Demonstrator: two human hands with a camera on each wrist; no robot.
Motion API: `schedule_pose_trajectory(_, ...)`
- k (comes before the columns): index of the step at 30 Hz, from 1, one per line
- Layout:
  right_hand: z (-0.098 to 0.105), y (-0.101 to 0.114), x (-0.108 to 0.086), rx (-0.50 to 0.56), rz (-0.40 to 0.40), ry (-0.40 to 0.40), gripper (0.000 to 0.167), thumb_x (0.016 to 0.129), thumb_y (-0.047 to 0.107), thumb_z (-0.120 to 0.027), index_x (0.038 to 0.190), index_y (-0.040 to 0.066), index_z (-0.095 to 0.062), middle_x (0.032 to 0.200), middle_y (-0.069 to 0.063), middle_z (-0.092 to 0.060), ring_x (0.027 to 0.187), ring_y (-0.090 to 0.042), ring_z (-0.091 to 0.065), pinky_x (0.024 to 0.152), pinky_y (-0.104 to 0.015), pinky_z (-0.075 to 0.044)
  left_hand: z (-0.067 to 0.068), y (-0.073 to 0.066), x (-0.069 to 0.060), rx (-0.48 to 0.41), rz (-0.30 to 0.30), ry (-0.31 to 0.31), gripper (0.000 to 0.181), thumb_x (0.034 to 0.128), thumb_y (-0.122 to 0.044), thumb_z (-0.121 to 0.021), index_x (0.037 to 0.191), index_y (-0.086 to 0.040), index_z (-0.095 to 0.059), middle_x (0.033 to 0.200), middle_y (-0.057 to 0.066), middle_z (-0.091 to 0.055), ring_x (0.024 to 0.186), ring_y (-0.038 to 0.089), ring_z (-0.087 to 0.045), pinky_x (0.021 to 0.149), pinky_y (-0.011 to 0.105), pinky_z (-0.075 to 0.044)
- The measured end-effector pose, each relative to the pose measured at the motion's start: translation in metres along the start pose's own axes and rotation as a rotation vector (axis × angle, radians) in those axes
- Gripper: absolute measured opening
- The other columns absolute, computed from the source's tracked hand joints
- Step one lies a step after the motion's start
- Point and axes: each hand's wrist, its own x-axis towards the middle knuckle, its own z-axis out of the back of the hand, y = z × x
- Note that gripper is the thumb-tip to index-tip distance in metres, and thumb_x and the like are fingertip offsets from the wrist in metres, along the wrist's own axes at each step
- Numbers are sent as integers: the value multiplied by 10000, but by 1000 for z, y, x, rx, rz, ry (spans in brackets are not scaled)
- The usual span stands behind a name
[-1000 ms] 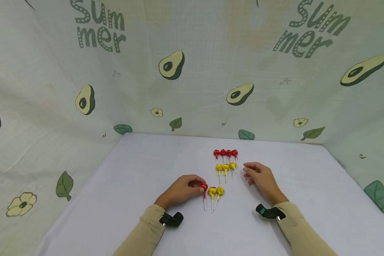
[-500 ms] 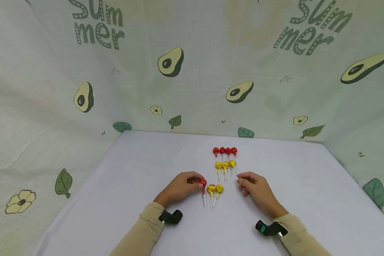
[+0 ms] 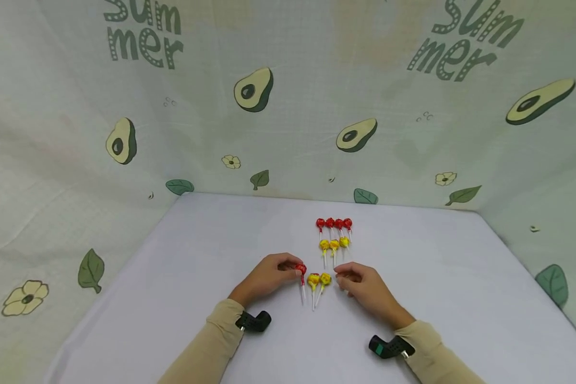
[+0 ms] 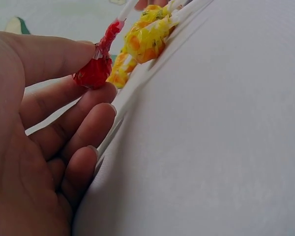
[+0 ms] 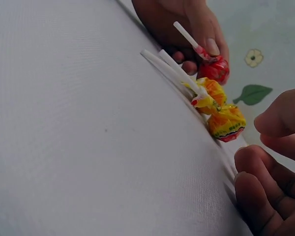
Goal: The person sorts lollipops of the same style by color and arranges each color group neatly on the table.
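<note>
My left hand pinches a red-wrapped lollipop by its head, between thumb and fingers. The white stick points toward me in the head view. Just right of it lie two yellow-wrapped lollipops, one beside the other, their sticks converging at the lower ends. Close to the right one's head is my right hand, its fingers loosely bent with a gap between thumb and fingertips. Nothing is held there, and in the right wrist view the fingers stand apart from the candy.
Farther back on the white table lies a row of three yellow lollipops. Behind it is a row of several red lollipops. A printed cloth hangs behind the table and along its sides.
My right hand has moved left and toward me, from beside the back yellow row to the right of the front yellow pair. My left hand keeps its pinch on the red lollipop.
</note>
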Motion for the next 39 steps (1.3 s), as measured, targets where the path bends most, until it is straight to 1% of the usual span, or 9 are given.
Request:
schedule_pose_trajectory(5, -4, 0, 1, -49, 24, 23, 327, 956, 220, -691, 1240, 59, -677, 997, -29, -676, 844, -168, -617, 694, -272, -531, 4, 0, 2, -38, 30, -20, 216, 952, -319, -697, 1152, -240, -705, 1036, -120, -671, 970, 126, -602, 878, 348, -490)
schedule_pose_trajectory(8, -4, -1, 0, -88, 23, 4, 329, 944, 211, -703, 1235, 61, -683, 1011, -6, -680, 869, -157, -610, 707, -262, -517, 6, -1, 5, -62, 42, -26, 230, 957, -327, -690, 1168, -235, -699, 1055, -118, -670, 994, 135, -595, 888, 355, -492)
schedule_pose_trajectory(14, -7, -1, -1, -164, -18, -40, 279, 930, 203, -720, 1197, 127, -711, 1002, 58, -679, 900, -130, -601, 752, -260, -498, 15, -6, 15, -63, 62, 14, 234, 952, -334, -693, 1169, -248, -702, 1061, -80, -658, 958, 182, -598, 797, 349, -520)
schedule_pose_trajectory(18, -8, -1, 1, -157, -13, -28, 248, 932, 193, -718, 1176, 149, -718, 1011, 64, -688, 908, -131, -606, 768, -262, -498, 22, -6, 25, -36, 74, 23, 217, 957, -299, -690, 1165, -239, -702, 1072, -61, -646, 938, 188, -603, 753, 335, -534)
schedule_pose_trajectory(21, -6, 0, 1, -134, 8, -11, 255, 931, 174, -715, 1180, 122, -713, 1030, 42, -700, 909, -144, -615, 778, -263, -499, 24, -5, 36, -21, 69, 18, 216, 961, -275, -682, 1170, -225, -701, 1082, -53, -645, 938, 189, -602, 745, 328, -536)
schedule_pose_trajectory(25, -8, 0, 0, -136, 32, 7, 274, 930, 158, -708, 1194, 87, -699, 1025, 26, -700, 891, -147, -612, 773, -267, -501, 26, -4, 50, -25, 69, 17, 227, 966, -276, -676, 1185, -220, -699, 1095, -46, -646, 942, 199, -603, 743, 325, -536)
schedule_pose_trajectory(33, -14, 2, -2, -185, 26, -47, 292, 912, 194, -735, 1193, 128, -697, 990, 66, -664, 880, -111, -612, 784, -273, -511, 25, -7, 73, -104, 78, 10, 287, 962, -311, -684, 1217, -179, -686, 1025, 1, -680, 917, 207, -627, 760, 319, -532)
schedule_pose_trajectory(36, -16, 2, -2, -203, 22, -70, 275, 908, 186, -736, 1177, 138, -702, 977, 76, -656, 869, -102, -608, 778, -272, -511, 23, -7, 78, -116, 85, 10, 303, 961, -315, -684, 1226, -166, -684, 1027, 3, -681, 920, 204, -627, 767, 312, -527)
schedule_pose_trajectory(39, -18, 2, -3, -215, 37, -79, 252, 909, 186, -732, 1155, 136, -710, 961, 89, -654, 848, -92, -603, 758, -268, -509, 22, -5, 80, -113, 110, 8, 306, 961, -307, -685, 1230, -162, -684, 1031, -1, -677, 910, 203, -617, 769, 306, -525)
